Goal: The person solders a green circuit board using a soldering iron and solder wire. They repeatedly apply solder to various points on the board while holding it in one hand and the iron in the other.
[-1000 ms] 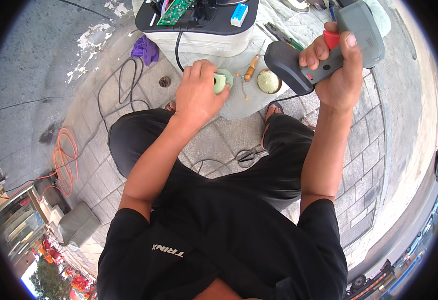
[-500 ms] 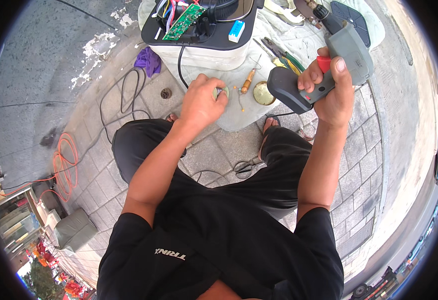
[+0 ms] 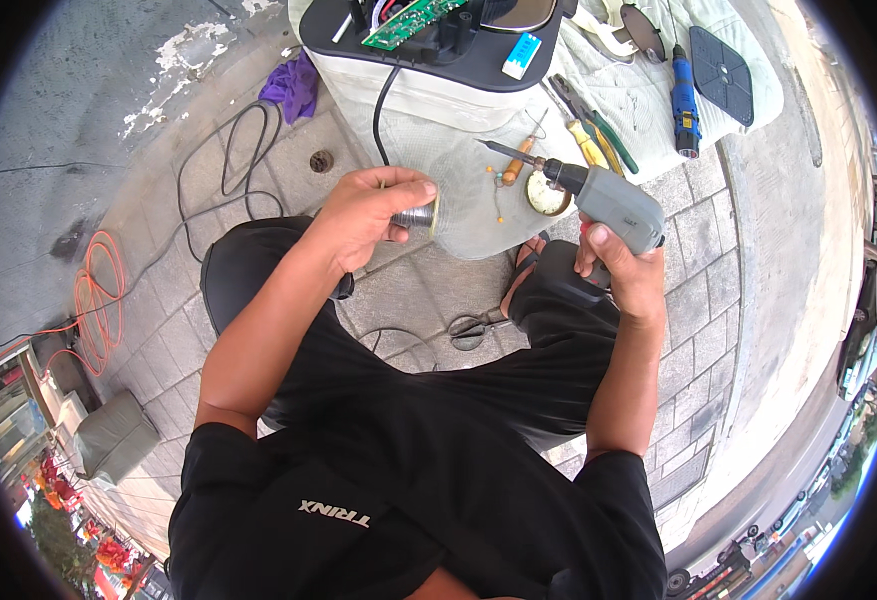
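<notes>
My left hand [image 3: 368, 210] grips a small silvery spool of wire [image 3: 420, 216] over the near edge of a pale cloth [image 3: 478, 215]. My right hand [image 3: 620, 275] holds a grey pistol-shaped soldering gun [image 3: 613, 205] by its dark grip. Its thin tip [image 3: 493, 150] points left, toward an orange-handled screwdriver [image 3: 514, 166]. The two hands are about a hand's width apart above my knees. Ahead stands an opened white appliance [image 3: 428, 85] with a black top and a bare green circuit board [image 3: 408, 20].
On the cloth lie a round tin [image 3: 544, 196], yellow and green handled pliers [image 3: 590, 140], a blue cordless screwdriver [image 3: 683, 95] and a dark square plate [image 3: 722, 60]. Scissors [image 3: 473, 326] lie on the paving between my feet. A purple rag [image 3: 293, 86], black cable [image 3: 243, 150] and orange cable [image 3: 93, 295] lie left.
My right hand has lowered the soldering gun from the upper right and turned its tip left. My left hand has drawn back from the cloth with the spool.
</notes>
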Available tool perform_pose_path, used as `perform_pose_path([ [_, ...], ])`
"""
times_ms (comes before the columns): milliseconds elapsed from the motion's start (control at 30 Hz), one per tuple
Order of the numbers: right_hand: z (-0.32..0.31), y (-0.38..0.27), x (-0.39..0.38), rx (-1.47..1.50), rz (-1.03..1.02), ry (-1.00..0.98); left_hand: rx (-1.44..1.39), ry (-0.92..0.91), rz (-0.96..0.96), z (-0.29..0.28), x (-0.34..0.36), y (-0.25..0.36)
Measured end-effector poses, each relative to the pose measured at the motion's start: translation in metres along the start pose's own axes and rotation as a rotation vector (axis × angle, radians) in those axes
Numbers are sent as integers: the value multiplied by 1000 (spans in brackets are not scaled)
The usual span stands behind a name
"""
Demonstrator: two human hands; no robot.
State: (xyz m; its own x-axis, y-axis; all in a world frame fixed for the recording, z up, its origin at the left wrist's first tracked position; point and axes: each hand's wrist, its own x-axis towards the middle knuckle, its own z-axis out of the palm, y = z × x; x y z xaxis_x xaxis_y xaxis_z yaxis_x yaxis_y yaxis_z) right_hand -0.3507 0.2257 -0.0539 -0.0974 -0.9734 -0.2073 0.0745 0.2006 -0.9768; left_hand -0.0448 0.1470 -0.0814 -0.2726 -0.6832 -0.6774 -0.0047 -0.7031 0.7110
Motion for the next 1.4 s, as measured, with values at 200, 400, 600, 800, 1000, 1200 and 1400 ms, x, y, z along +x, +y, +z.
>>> perform_pose_path([
  [200, 0, 11, 8, -52, 61, -13, -24, -61, 62, -1, -2, 2],
  [400, 6, 14, 10, -3, 57, -14, -23, -74, 76, -1, -3, 5],
  [600, 6, 16, 9, 18, 45, -11, -18, -56, 60, -1, -2, 7],
  [800, 6, 15, 11, 26, 29, -35, -21, -40, 60, -1, 0, 7],
  [1000, 3, 15, 11, 23, 18, -40, -19, -41, 52, 1, 0, 7],
  [1200, 3, 17, 11, 23, 26, -48, -29, -52, 51, -1, 0, 6],
  [1400, 5, 14, 11, 14, 40, -23, -41, -46, 59, 0, 1, 6],
])
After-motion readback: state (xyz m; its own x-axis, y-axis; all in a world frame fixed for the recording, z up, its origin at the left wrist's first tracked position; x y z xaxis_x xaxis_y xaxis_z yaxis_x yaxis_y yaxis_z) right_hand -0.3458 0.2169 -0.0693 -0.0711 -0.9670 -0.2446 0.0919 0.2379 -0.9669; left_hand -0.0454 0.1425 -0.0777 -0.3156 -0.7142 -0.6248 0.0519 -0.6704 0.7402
